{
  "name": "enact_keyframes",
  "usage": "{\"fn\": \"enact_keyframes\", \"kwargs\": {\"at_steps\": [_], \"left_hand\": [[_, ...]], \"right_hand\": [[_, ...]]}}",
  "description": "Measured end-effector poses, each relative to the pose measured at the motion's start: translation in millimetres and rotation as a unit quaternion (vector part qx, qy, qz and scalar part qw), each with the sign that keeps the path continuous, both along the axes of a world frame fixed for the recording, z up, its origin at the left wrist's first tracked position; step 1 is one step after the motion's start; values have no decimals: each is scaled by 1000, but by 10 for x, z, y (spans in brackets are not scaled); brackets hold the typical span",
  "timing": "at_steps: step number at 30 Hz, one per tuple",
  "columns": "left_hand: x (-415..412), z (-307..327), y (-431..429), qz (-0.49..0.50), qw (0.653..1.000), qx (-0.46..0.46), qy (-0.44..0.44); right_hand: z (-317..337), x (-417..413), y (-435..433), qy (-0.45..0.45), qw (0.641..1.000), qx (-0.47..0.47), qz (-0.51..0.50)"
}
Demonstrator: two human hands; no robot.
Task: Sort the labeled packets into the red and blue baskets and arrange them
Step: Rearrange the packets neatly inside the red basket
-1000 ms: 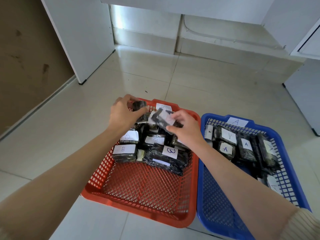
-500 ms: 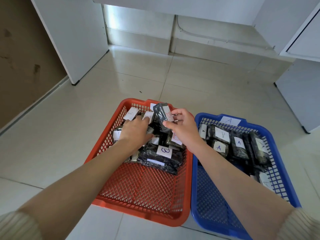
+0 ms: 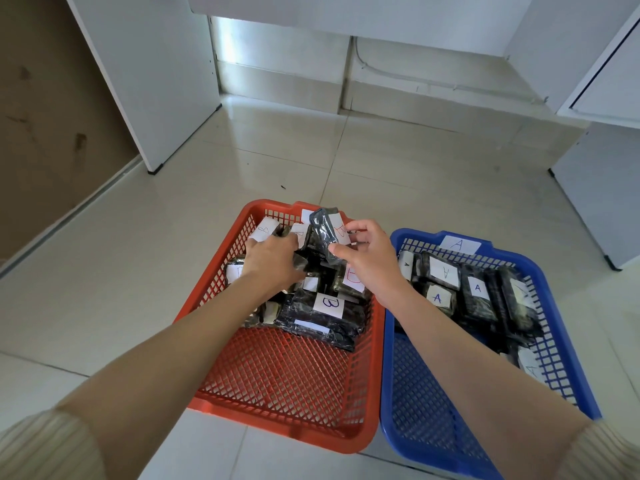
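A red basket (image 3: 294, 407) on the floor holds several black packets with white B labels, one big packet (image 3: 323, 315) lying nearest me. Beside it on the right stands a blue basket (image 3: 412, 424) with several black packets (image 3: 445, 275) labelled A at its far end. My right hand (image 3: 369, 258) holds a black packet (image 3: 323, 233) upright above the far part of the red basket. My left hand (image 3: 272, 259) reaches down into the pile of B packets, its fingers curled among them; whether it grips one is hidden.
Pale tiled floor (image 3: 398, 161) stretches beyond the baskets. A white cabinet panel (image 3: 149, 81) stands at the far left. Another white cabinet (image 3: 602, 188) stands at the right. A low step (image 3: 415, 95) runs along the back wall.
My left hand has come down from above the basket's far edge into the pile of B packets. My right hand has turned its packet more upright.
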State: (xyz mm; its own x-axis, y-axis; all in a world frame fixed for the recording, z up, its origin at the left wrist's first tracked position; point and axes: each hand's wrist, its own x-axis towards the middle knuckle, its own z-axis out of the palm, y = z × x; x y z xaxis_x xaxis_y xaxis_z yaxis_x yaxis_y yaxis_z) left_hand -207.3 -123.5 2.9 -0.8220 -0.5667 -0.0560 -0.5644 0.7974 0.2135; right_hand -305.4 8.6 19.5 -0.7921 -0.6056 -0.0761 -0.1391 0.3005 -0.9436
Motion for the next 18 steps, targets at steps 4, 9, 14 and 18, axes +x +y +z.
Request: {"fn": "enact_keyframes", "kwargs": {"at_steps": [4,9,14,18], "left_hand": [[-2,186,-74,33,987,121,103],[107,445,-278,151,921,258,249],[431,597,-369,136,869,410,239],[813,552,-306,-77,902,423,-33]], "right_hand": [[50,-9,35,-8,1000,-4,-2],[117,15,63,33,999,13,26],[25,128,-48,157,966,102,177],[-69,139,-201,223,938,159,212]]}}
